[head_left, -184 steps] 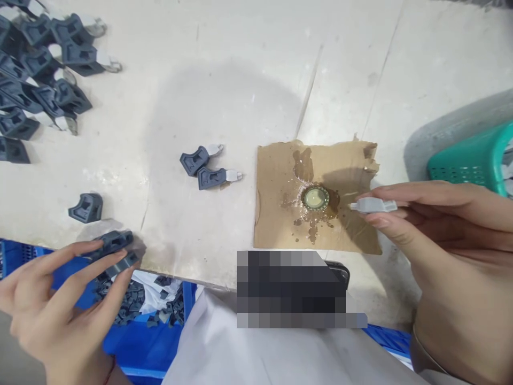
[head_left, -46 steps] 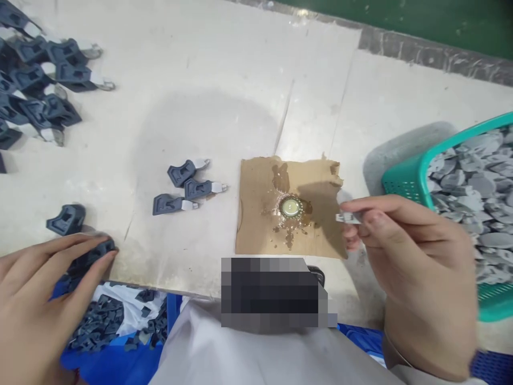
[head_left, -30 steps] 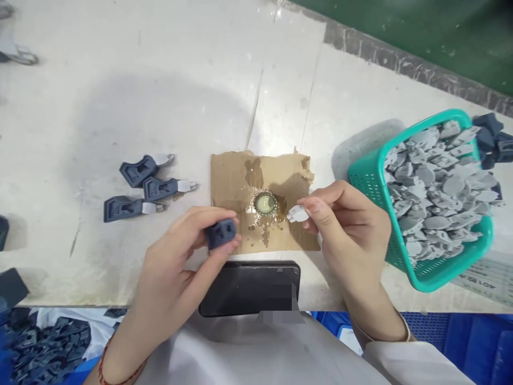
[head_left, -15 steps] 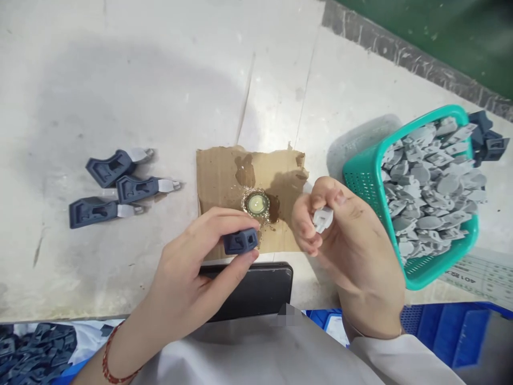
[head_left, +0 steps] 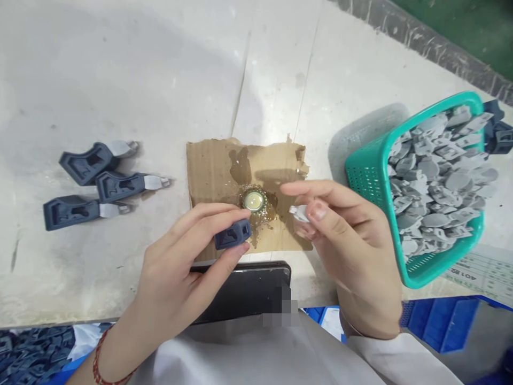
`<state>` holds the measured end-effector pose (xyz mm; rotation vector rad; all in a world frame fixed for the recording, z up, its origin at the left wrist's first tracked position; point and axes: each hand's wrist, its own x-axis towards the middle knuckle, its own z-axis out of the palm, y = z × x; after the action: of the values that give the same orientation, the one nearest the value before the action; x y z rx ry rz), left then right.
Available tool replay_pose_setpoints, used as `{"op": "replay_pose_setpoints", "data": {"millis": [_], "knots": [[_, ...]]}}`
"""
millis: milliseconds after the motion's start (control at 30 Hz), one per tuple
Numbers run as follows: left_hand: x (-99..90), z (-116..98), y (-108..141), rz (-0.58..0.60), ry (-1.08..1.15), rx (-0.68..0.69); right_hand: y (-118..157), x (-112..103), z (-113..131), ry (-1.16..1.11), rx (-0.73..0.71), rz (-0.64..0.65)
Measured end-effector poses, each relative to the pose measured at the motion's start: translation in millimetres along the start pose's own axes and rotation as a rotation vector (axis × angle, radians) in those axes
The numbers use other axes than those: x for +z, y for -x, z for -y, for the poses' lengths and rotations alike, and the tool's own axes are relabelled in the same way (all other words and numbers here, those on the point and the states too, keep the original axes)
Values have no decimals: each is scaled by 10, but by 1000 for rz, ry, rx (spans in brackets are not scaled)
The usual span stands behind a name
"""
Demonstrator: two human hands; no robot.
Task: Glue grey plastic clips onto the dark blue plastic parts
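Between the thumb and fingers of my left hand point(head_left: 188, 262) is a dark blue moulded plastic part point(head_left: 233, 234), its hollowed side facing up. My right hand point(head_left: 352, 240) pinches a small light grey plastic piece point(head_left: 300, 213), its narrow end pointing left, the index finger stretched out above it. The two parts are apart. Just beyond my left fingertips, a small round cap point(head_left: 255, 201) holding pale liquid sits on a stained piece of cardboard point(head_left: 208, 166). On the left lie several joined parts point(head_left: 120, 186), dark blue bodies with grey pieces in their ends.
A green basket point(head_left: 364, 171) heaped with grey plastic pieces point(head_left: 436, 176) stands at the right, dark blue parts point(head_left: 499, 128) behind it. A black phone-like slab point(head_left: 248, 291) lies at the table's near edge. Below left is a heap of dark blue parts point(head_left: 36, 347); blue bins point(head_left: 444, 323) are below right.
My right hand has turned the grey piece so its narrow end points left, and brought it closer to the cap. The index finger has straightened. My left hand still holds the blue part.
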<state>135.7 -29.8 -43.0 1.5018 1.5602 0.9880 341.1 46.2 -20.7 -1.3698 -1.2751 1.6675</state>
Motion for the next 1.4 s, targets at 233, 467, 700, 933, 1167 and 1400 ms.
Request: {"op": "replay_pose_setpoints", "data": {"millis": [233, 467, 700, 933, 1167, 1400], "knots": [[8, -11, -22, 25, 30, -66, -45, 119, -90, 329, -331, -162], [12, -35, -44, 46, -17, -29, -115, 202, -110, 706, -640, -30], [19, -15, -48, 40, 36, -33, -101, 224, -84, 598, -448, -27], [7, -19, -44, 46, 33, -25, -39, 209, 58, 215, -197, -68], [13, -10, -27, 59, 14, -18, -9, 247, -54, 127, -205, 2], [24, -7, -31, 58, 13, -19, -10, 264, -47, 185, -187, 14]]}}
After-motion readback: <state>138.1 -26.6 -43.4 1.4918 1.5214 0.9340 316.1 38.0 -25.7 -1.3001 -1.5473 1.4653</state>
